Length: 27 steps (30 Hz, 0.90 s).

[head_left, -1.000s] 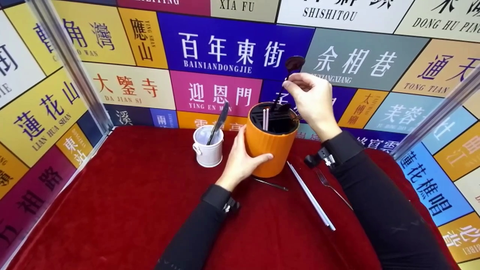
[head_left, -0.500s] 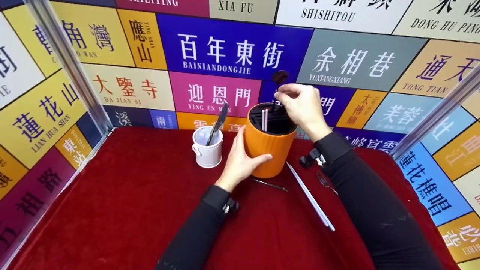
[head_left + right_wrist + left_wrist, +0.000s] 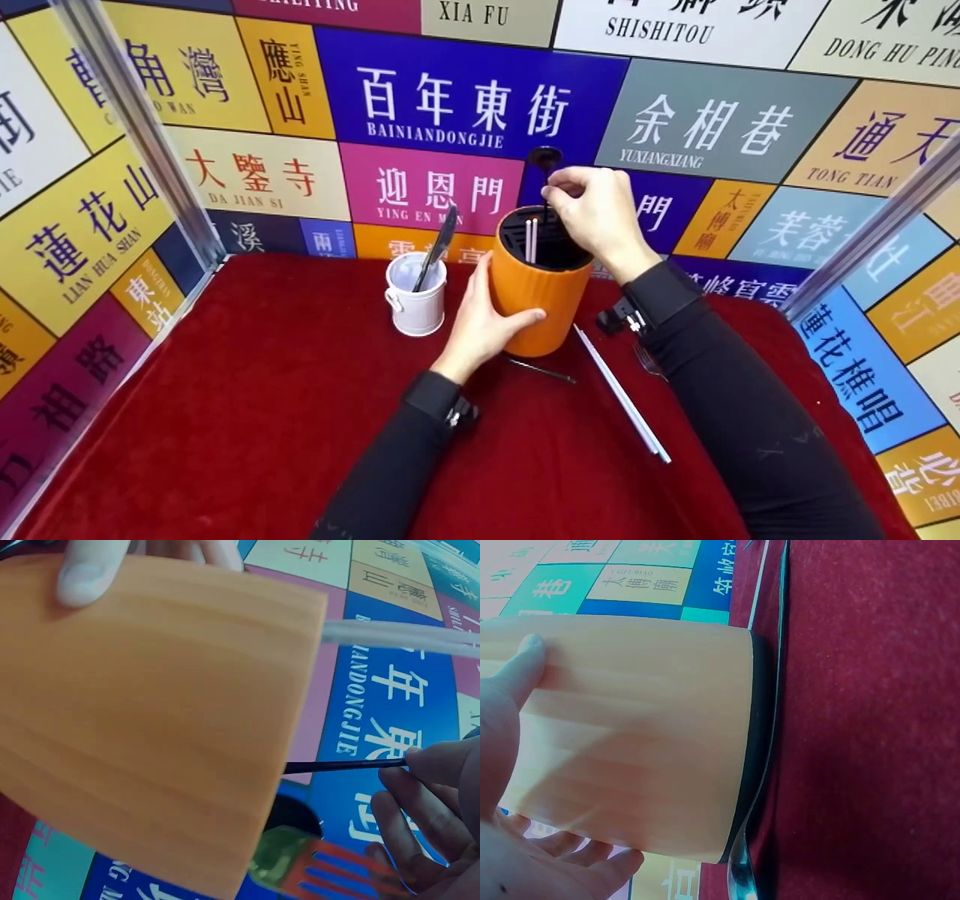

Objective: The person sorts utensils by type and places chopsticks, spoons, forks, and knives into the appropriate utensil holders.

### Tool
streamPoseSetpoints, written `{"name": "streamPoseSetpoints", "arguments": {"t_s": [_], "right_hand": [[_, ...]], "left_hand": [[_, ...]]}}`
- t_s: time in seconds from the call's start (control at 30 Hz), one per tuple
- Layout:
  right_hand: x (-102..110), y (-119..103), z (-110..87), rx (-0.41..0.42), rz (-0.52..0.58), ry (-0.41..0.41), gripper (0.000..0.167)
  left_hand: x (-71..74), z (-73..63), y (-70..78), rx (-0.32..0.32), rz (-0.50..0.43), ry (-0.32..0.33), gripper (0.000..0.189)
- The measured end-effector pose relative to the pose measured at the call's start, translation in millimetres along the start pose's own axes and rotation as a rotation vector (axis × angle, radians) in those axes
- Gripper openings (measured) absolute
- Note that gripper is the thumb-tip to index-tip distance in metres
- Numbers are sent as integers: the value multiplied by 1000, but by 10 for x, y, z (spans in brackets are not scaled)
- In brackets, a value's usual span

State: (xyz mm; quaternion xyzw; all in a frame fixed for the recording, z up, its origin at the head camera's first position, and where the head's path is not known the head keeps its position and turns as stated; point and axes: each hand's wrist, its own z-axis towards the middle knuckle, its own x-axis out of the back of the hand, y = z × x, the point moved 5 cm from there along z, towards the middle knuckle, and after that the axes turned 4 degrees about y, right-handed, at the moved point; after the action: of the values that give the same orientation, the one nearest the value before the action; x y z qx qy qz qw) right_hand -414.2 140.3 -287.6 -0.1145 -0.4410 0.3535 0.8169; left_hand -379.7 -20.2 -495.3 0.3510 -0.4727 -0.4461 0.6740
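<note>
My left hand (image 3: 480, 322) grips the side of an orange ribbed utensil holder (image 3: 544, 311) with a black slotted top, thumb across its front. Above it, my right hand (image 3: 600, 214) pinches the thin handle of a dark spoon (image 3: 545, 157) between thumb and fingertips. The spoon stands bowl up, and its lower handle runs down into the holder, where its end is hidden. Two pale chopsticks (image 3: 531, 240) stand in the holder too. In the right wrist view, a fork (image 3: 337, 862) and another dark rounded head show beyond the holder's rim.
Left of the holder, a small white bucket (image 3: 418, 304) has a knife (image 3: 439, 244) leaning in it. A metal spoon (image 3: 742, 862) lies by the holder's base. To the right, white chopsticks (image 3: 622, 397) and a fork (image 3: 646, 360) lie on the red cloth (image 3: 247, 420).
My right hand has moved down and left with the dark spoon, whose handle is lower in the holder and more upright. My left hand has stayed on the holder.
</note>
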Motion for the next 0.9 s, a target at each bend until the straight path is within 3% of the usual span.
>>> {"name": "streamPoseSetpoints", "arguments": {"t_s": [0.27,0.5,0.7,0.9], "right_hand": [[-51,-180,-10,17,6,9,19],[-61,-168,4,-49,-30,9,18],[-8,-47,100,-61,-62,-68,20],[50,178,191,-129,-4,-181,23]], "left_hand": [[18,0,5,-8,13,10,130],[6,-1,14,-5,10,4,130],[-1,-4,23,-3,2,4,130],[-7,-15,14,-5,-6,6,129]]}}
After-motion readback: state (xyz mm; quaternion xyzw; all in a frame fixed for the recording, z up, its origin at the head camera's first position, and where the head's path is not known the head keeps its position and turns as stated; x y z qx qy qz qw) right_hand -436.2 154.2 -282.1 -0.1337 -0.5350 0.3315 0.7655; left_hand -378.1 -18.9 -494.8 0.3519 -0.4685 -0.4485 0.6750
